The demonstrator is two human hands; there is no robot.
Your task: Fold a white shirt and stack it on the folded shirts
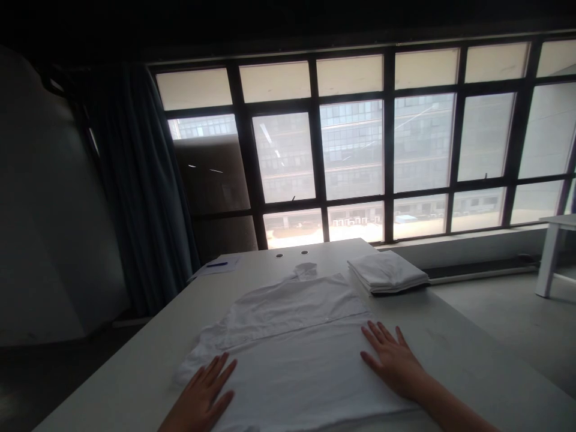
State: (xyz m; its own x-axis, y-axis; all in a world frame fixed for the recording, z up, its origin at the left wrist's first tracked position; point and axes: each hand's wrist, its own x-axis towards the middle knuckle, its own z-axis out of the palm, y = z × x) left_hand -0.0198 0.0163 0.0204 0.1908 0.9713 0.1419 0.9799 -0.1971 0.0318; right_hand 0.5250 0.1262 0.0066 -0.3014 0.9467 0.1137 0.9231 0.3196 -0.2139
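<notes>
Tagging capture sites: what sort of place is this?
Likely an upper-floor work room in an office or commercial building: a large dark-framed window facing a glass-fronted building, a dark curtain, and a long white table with a white shirt spread on it.

Left hand (200,396) and right hand (393,360) flat on folded white shirt (292,354), folded white cloth (387,271) beyond, on worktop (472,336), large window (353,144) ahead
</notes>
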